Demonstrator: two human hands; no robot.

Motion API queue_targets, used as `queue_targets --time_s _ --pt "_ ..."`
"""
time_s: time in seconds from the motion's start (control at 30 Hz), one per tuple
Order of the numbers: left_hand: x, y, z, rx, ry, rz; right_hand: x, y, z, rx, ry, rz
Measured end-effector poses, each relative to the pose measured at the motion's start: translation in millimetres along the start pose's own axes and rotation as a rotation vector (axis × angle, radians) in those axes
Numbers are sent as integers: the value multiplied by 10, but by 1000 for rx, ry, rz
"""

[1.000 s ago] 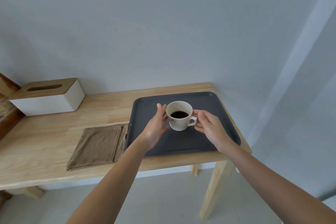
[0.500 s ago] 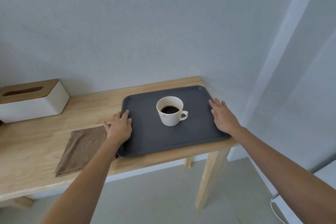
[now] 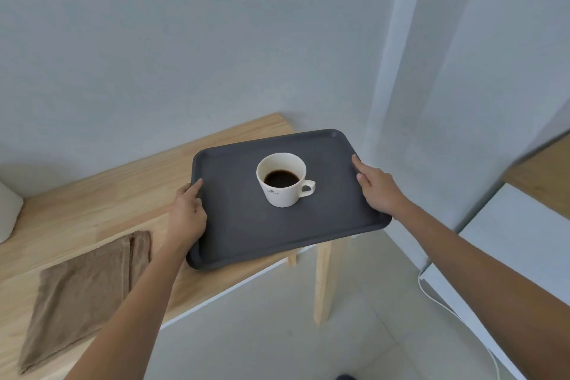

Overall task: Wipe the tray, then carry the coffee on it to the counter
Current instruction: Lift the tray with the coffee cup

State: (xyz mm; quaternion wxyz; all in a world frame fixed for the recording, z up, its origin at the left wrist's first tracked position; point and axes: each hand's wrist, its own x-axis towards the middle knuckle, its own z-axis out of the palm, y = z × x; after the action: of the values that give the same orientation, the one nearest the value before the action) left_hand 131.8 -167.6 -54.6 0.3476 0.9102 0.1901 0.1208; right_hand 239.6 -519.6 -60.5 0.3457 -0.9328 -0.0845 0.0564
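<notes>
A dark grey tray (image 3: 246,231) hangs lifted above the right end of the wooden table (image 3: 101,194), its right part past the table's end. A white cup of black coffee (image 3: 281,179) stands upright near the tray's middle, handle to the right. My left hand (image 3: 188,214) grips the tray's left rim, thumb on top. My right hand (image 3: 377,187) grips the right rim. The folded brown cloth (image 3: 83,293) lies flat on the table at the lower left.
A white tissue box (image 3: 7,213) shows at the left edge. A grey wall stands close behind the table. At the right are a white counter surface (image 3: 518,244) with a wooden top (image 3: 546,176) behind it, and a white cable (image 3: 456,315) along the floor.
Both hands left the cup, moved to the tray's side rims and took hold. The tray with the cup has risen off the table and shifted right; my view turned right.
</notes>
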Motion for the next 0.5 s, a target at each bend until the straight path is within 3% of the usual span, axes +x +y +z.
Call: queue_targets --time_s 0.23,0.5 --pt "95 644 465 -52 -110 152 -394 567 -555 -6 114 142" --pt "-4 1817 1394 -53 -242 351 -1067 1503 -1501 49 301 286"
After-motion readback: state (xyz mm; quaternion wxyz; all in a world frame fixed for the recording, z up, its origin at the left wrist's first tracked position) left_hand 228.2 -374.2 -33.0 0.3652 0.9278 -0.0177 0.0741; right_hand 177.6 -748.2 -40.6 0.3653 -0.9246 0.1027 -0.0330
